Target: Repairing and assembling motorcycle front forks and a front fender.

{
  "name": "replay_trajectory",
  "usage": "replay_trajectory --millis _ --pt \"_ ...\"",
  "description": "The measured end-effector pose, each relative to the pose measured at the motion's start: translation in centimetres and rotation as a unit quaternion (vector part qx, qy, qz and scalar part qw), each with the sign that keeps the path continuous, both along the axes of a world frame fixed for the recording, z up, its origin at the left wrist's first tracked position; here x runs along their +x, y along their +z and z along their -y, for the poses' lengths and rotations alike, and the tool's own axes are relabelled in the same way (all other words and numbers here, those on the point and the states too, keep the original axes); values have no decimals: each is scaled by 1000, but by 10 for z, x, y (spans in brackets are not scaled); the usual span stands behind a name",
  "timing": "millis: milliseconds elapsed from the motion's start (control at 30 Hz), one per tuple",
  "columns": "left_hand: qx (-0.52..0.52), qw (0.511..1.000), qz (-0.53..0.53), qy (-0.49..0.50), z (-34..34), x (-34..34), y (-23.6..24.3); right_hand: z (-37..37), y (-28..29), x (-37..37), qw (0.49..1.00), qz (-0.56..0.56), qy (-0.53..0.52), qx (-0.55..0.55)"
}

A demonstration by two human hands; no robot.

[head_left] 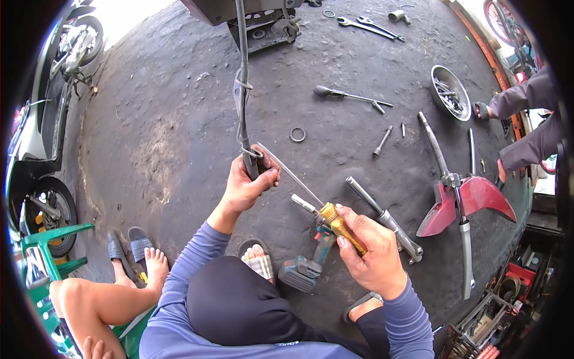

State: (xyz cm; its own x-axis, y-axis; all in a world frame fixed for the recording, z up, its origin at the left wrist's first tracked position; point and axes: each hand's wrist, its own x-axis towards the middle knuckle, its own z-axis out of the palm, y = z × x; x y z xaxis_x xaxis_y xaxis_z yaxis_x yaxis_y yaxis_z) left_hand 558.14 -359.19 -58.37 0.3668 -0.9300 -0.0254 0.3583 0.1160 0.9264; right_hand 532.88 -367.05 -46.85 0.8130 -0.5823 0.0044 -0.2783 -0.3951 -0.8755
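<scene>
My left hand (250, 184) is closed around the lower end of a long black cable or hose (244, 72) that hangs from a vehicle part above. A bent metal wire loop (252, 152) rings it just over my fingers. My right hand (378, 254) grips a screwdriver (341, 226) by its yellow handle. Its thin shaft slants up and left, with the tip close to the wire loop; whether they touch I cannot tell. Beneath the right hand, a teal cordless drill (304, 270) rests on the ground, partly covered by the screwdriver and hand.
Fork tubes (385, 218), a red fender (490, 200), a toothed ring (298, 134), wrenches (371, 29) and a long dark-handled tool (353, 96) lie around. A metal bowl (435, 81) holds small parts. One person sits at left near a green chair (57, 239); another stands at right.
</scene>
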Motion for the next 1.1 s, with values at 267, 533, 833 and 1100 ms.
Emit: replay_trajectory --millis 267,533,833,1100 --pt "47 995 70 46 5 2 -1 -3 -12 -9 999 33 -19 -25" --pt "92 994 53 30 3 4 12 8 1 -15 996 -15 21 -88" --pt "163 982 94 -29 2 3 31 55 38 -4 970 -108 97 -193" --pt "43 999 9 -22 -2 5 17 72 86 3 969 -128 108 -184"
